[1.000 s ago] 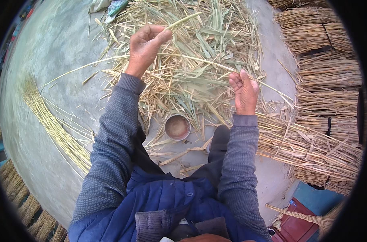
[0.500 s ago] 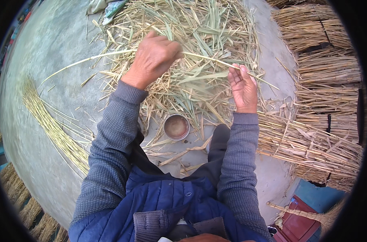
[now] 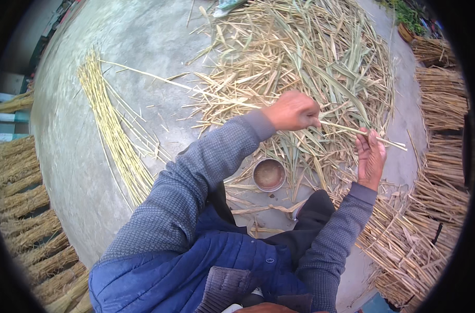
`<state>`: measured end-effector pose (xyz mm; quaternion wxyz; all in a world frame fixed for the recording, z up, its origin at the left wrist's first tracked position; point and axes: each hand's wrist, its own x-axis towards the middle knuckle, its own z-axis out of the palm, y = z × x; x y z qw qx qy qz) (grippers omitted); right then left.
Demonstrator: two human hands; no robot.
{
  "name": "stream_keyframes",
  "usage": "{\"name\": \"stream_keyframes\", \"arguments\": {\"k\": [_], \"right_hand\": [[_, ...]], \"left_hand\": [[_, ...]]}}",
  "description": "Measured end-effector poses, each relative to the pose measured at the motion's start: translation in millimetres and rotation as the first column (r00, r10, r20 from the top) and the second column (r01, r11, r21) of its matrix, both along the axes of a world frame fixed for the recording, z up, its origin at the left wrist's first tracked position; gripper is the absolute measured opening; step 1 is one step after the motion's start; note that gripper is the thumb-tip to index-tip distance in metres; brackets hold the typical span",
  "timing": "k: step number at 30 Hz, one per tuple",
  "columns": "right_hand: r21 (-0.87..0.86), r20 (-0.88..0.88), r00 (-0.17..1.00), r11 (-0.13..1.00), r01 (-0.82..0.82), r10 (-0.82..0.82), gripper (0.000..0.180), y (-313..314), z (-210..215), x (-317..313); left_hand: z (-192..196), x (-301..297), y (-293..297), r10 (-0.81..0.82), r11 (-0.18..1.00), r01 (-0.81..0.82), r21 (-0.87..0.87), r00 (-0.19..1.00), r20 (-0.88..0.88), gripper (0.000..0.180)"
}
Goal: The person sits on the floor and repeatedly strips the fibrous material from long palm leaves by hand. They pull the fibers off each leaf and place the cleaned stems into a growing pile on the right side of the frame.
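A long, thin pale stalk [image 3: 342,127] stretches across both hands, its far end trailing left over the floor. Closed round its middle is my left hand [image 3: 292,110], held above the leaf heap. Near the stalk's right end, my right hand [image 3: 370,159] pinches it between thumb and fingers, palm turned partly up. The tip pokes out past that hand. Under both hands spreads a heap of dry and greenish leaves and husks [image 3: 300,57]. Off to the left lies a loose bundle of yellowish, bare stalks [image 3: 109,120] on the concrete.
A small round metal bowl [image 3: 269,161] sits on the floor between my feet. Tied stalk bundles [image 3: 441,99] line the right side, with a looser one [image 3: 404,235] beside my right forearm. More bushy bundles [image 3: 18,193] lie along the left edge.
The view has shifted, so the scene sits further right. My left hand has moved along toward the right one, narrowing the gap between them. The stalk looks straighter now.
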<state>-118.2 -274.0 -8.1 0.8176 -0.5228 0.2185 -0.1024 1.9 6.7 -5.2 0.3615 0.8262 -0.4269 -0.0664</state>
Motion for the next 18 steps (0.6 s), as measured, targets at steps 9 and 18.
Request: {"name": "stream_keyframes", "arguments": {"k": [9, 18], "right_hand": [[-0.09, -0.002, 1.0, 0.996, 0.028, -0.028, 0.032, 8, -16, 8], [-0.096, -0.026, 0.997, 0.993, 0.069, -0.072, 0.032, 26, -6, 0]], "left_hand": [[-24, -22, -27, 0.154, 0.95, -0.184, -0.253, 0.979, -0.134, 0.027], [-15, -14, -29, 0.174, 0.919, -0.322, -0.226, 0.848, -0.501, 0.013]]}}
